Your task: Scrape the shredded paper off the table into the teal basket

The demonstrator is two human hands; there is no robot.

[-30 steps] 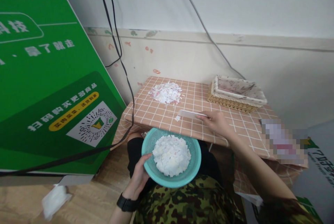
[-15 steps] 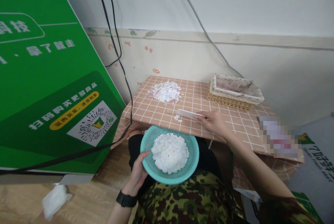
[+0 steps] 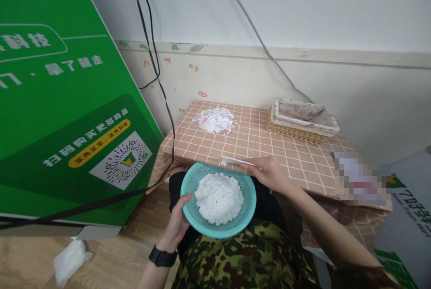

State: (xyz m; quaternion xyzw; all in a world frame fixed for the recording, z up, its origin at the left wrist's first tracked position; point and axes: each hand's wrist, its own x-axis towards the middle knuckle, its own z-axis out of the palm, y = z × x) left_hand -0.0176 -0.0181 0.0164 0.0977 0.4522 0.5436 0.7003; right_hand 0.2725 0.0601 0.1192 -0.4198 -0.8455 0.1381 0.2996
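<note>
left hand (image 3: 178, 219): 1, fingers gripping colander rim
right hand (image 3: 269, 173): 1, fingers pinching white strip
white strip (image 3: 237, 161): 1, juts left from right fingers, at counter's near edge
colander (image 3: 249, 199): 1, teal, right of left fingers, nearer the body than right fingers
scrap heaps: 2, pieces too many to count; inner heap (image 3: 218, 199) in colander, far heap (image 3: 214, 120) beyond both hands' fingers
counter (image 3: 259, 138): 1, check cloth, beyond left fingers
wicker basket (image 3: 298, 133): 1, lined, beyond right fingers, rightward
</note>
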